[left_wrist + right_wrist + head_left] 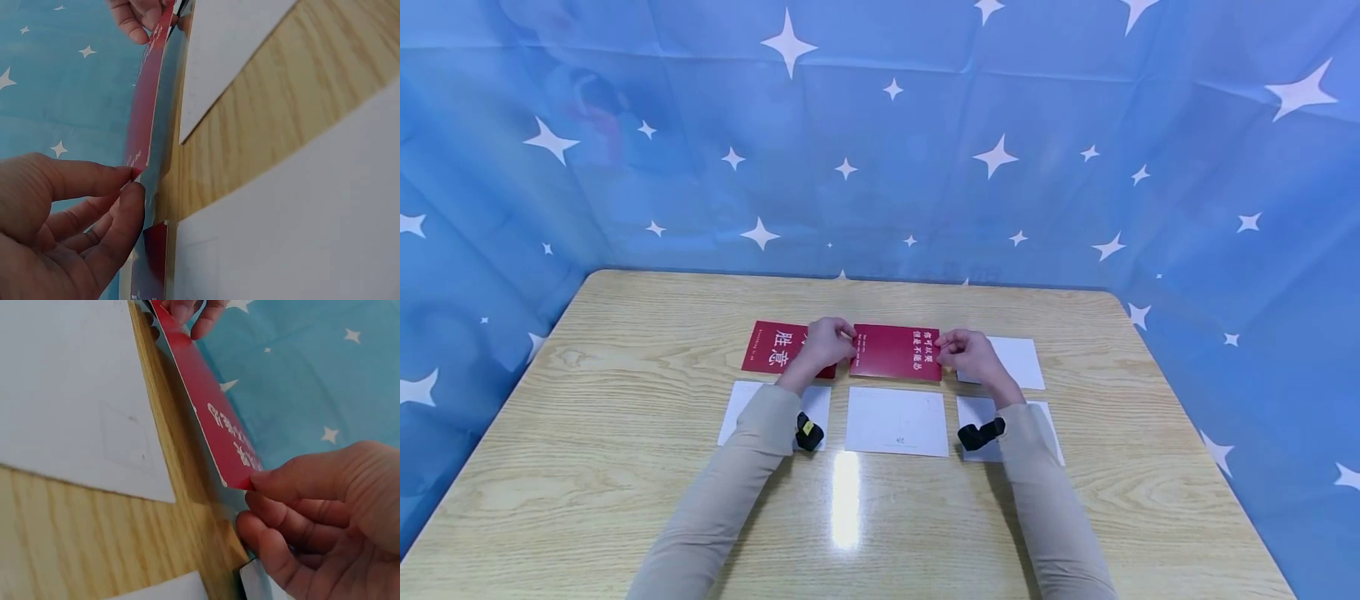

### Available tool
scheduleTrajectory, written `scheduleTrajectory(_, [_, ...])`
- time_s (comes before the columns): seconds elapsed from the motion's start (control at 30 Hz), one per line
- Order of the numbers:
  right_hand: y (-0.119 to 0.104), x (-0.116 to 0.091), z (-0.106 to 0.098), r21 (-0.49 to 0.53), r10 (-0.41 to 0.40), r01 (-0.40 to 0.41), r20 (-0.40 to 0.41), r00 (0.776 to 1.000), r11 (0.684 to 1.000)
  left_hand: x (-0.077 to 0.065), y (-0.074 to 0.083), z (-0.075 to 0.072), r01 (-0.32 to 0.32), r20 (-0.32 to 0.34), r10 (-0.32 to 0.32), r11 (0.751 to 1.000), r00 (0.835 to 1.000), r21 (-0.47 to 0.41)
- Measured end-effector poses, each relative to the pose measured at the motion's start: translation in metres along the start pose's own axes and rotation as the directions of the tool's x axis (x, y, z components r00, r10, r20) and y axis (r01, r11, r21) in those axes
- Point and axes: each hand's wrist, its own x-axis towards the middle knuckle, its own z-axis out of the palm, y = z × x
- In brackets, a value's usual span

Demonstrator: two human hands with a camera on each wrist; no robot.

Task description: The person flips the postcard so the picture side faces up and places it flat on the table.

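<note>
A red card (887,354) with white lettering spans the gap between the two hands. My left hand (829,342) pinches its left edge between thumb and finger, as the left wrist view shows with the hand (81,219) close up. At the opposite edge my right hand (967,354) pinches the card, its thumb on top in the right wrist view (319,512). Both wrist views show the card slightly raised from the table. Another red card (767,348) with large white characters lies left, partly covered by my left hand and wrist.
White cards lie about: one (1018,362) behind my right hand, and a front row of left (741,408), middle (897,422) and right (1047,429) cards, the outer ones partly under the wrists. The wooden table (925,533) ends at a blue star-patterned curtain (880,200).
</note>
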Motion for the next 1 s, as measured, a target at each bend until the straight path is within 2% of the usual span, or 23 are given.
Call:
scheduleTrajectory(0.2, [-0.012,0.0,0.003,-0.048,0.042,-0.042,-0.006,0.999,0.998,-0.001,0.006,0.003,0.0,-0.026,0.003,0.995,1.0,0.103])
scheduleTrajectory(0.4, [-0.021,0.001,0.005,-0.124,0.057,-0.056,0.004,0.998,0.991,-0.002,0.012,0.005,-0.046,-0.039,0.056,0.977,0.998,0.209])
scheduleTrajectory(0.57, [-0.024,0.004,0.008,-0.203,0.11,-0.108,-0.004,0.994,0.973,-0.001,0.014,0.008,-0.068,-0.035,0.08,0.962,0.996,0.265])
scheduleTrajectory(0.77, [-0.027,0.006,0.011,-0.311,0.134,-0.128,-0.002,0.991,0.942,-0.001,0.018,0.011,-0.061,-0.02,0.071,0.953,0.997,0.297])
scheduleTrajectory(1.0, [-0.033,0.006,0.011,-0.333,0.184,-0.167,0.019,0.983,0.928,0.001,0.025,0.014,-0.023,-0.002,0.026,0.924,1.0,0.382])
